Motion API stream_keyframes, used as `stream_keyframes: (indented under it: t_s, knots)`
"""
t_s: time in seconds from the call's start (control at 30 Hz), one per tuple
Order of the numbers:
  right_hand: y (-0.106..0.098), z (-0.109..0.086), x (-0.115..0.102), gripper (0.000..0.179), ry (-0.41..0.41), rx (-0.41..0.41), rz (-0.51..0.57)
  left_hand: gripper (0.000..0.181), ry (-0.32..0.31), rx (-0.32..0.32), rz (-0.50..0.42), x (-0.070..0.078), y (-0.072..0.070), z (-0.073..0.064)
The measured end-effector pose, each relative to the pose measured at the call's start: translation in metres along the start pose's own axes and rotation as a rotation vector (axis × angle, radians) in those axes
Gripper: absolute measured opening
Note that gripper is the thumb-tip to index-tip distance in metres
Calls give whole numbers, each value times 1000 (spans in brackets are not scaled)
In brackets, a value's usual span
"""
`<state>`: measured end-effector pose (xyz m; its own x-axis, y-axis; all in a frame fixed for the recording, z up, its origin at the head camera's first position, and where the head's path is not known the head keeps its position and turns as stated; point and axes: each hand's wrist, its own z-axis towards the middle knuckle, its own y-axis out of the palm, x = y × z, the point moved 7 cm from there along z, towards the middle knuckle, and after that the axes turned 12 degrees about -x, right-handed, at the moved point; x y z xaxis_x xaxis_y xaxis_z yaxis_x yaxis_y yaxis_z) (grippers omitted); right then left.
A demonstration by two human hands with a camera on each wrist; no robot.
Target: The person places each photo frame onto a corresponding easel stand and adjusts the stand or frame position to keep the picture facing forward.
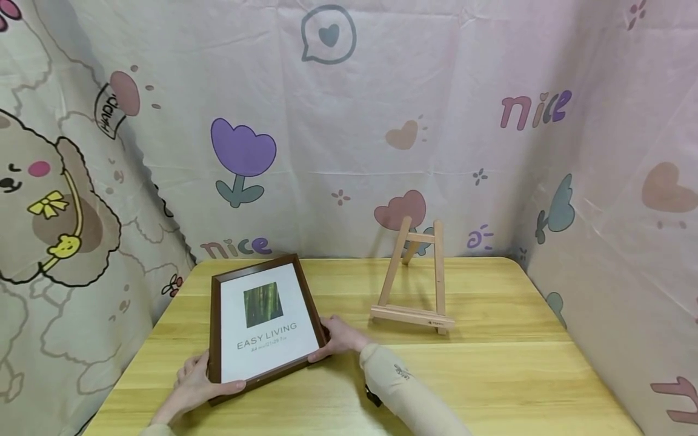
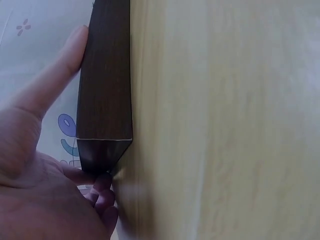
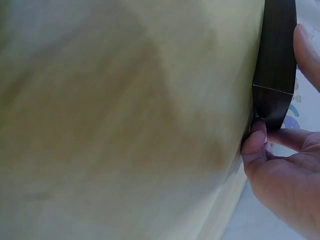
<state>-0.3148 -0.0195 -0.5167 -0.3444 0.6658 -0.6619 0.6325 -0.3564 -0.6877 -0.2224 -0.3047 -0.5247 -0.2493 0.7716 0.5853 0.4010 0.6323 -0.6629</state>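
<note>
A dark brown picture frame (image 1: 215,327) with a white "EASY LIVING" insert and a green bamboo picture tilts on the left of the table. My left hand (image 1: 193,381) grips its lower left corner, thumb over the front edge. The lower right corner is gripped by my right hand (image 1: 340,336), its thumb also on the front. In the left wrist view, the fingers (image 2: 102,200) curl under the frame's corner (image 2: 102,100). The right wrist view shows fingers (image 3: 255,142) curled beneath the other corner (image 3: 275,75). Right of the frame stands a small wooden easel (image 1: 411,315).
The yellow wood-grain table (image 1: 501,375) ends at a printed cloth (image 1: 349,139) hung behind it and on both sides. The easel leans back on a rear leg, close to the back cloth.
</note>
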Motion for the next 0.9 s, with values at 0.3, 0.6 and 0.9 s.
stream_keyframes:
  t_s: [0.3,0.6,0.9]
  knots:
    - [1,-3,-1,92,18,28,41,132,0,5,-29,-2,2,-2]
    - [-1,-4,0,96,29,35,45,134,-10,20,6,-3,2,0]
    - [0,-7,-2,96,7,59,50,129,17,37,2,-2,3,-3]
